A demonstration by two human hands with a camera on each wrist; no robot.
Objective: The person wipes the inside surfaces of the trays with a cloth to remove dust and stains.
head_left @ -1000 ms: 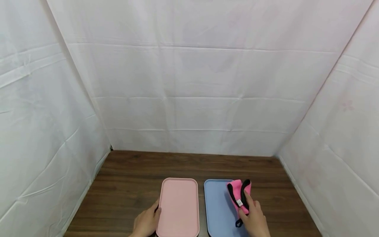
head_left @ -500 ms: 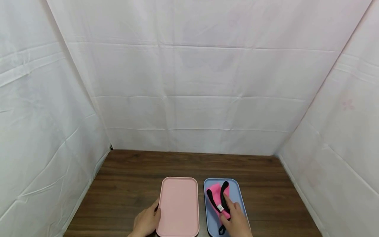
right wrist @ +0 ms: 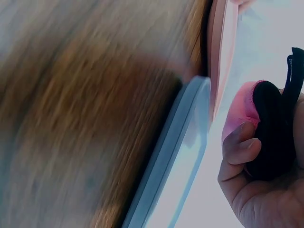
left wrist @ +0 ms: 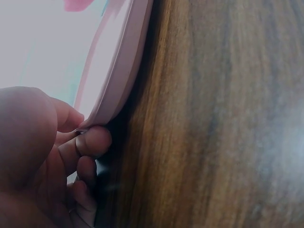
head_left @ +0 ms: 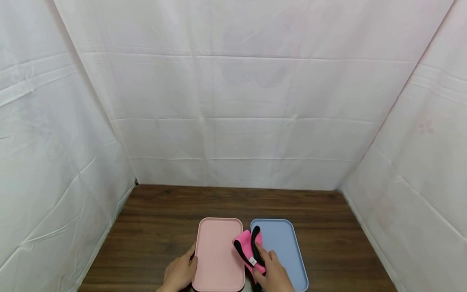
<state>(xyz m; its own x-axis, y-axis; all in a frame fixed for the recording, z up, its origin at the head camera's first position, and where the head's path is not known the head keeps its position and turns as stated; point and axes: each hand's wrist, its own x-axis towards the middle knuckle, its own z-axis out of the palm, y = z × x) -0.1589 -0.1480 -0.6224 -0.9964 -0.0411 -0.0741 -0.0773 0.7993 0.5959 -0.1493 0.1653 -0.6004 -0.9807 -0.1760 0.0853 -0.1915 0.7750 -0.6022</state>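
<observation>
My left hand [head_left: 178,271] pinches the left rim of the pink tray [head_left: 218,247], the thumb at its top edge and the fingers by its outer side. In the left wrist view the tray's wall [left wrist: 124,66] meets the fingertips. My right hand [head_left: 273,271] holds a folded pink fabric item [head_left: 242,242] with black trim and a small white tag. It is over the gap between the two trays, overlapping the pink tray's right edge. In the right wrist view, curled fingers grip its pink and black cloth [right wrist: 273,137].
A blue tray [head_left: 282,243] lies just right of the pink one, partly hidden behind my right hand. Both are on a dark wooden table [head_left: 153,227]. White cloth walls [head_left: 233,138] enclose the table at the back and both sides.
My right hand has carried the pink fabric item left, from the blue tray's right side across to the pink tray's right edge. The left hand keeps its place on the pink tray.
</observation>
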